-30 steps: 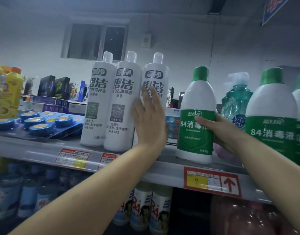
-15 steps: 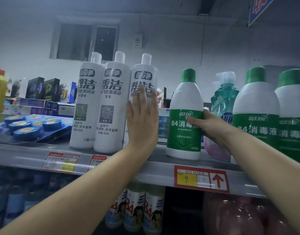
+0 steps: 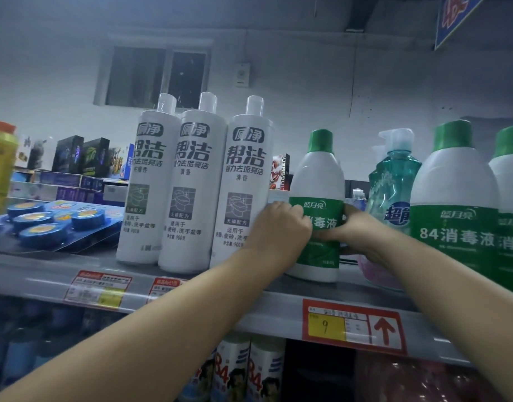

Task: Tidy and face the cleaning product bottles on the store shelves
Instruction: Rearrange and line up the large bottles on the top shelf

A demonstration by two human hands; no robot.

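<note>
Three tall white cleaner bottles (image 3: pixel 191 187) stand side by side on the grey shelf (image 3: pixel 267 311), labels facing out. Just right of them stands a small white disinfectant bottle (image 3: pixel 319 175) with a green cap and green label. My left hand (image 3: pixel 278 227) grips this bottle's left side with curled fingers. Around its right side wraps my right hand (image 3: pixel 356 230). Further right stand a teal pump bottle (image 3: pixel 391 184) and two larger green-capped disinfectant bottles (image 3: pixel 455 198).
Blue round toilet blocks in a blister pack (image 3: pixel 49 224) lie at the shelf's left, beside a yellow bottle (image 3: pixel 0 163). Dark boxes (image 3: pixel 78 155) sit behind. Price tags (image 3: pixel 354 326) hang on the shelf edge. More bottles (image 3: pixel 249 372) fill the shelf below.
My left hand left the rightmost tall white bottle and moved right onto the small green-label bottle. My right hand stayed on that bottle.
</note>
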